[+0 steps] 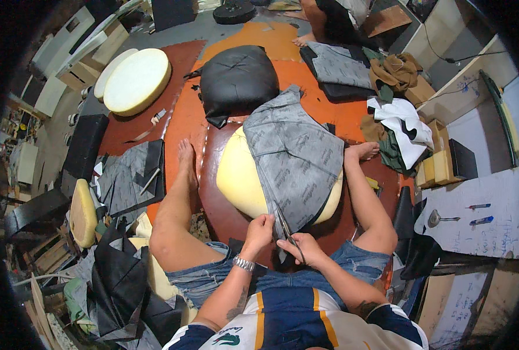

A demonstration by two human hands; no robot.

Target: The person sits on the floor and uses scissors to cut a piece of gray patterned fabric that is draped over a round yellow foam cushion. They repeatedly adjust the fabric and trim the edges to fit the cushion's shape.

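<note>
Here you sit on an orange-and-maroon sheet floor covering (pixel 183 111), and between your bare legs (pixel 175 213) is the grey, printed, seamed fabric cover (pixel 297 154), draped over a rounded, pale-yellow foam pad (pixel 236 169). Just beyond sits a plump, black, leather-look cushion (pixel 240 79).

The cover looks light and limp, likely quick to crease or slide, perhaps a little stiffer along its seams; its lower edge seems the best place to take hold, pulled taut close to the blades. The foam looks light and springy, so a flat palm should steady it without denting it much.

Now your hands: the left hand (pixel 260 234) pinches the cover's near edge between thumb and fingers, while the right hand (pixel 306 249) curls around the handles of slim, dark metal scissors (pixel 290 238), blades pointing away from you along that edge. How wide they part, you can't tell from here.
</note>
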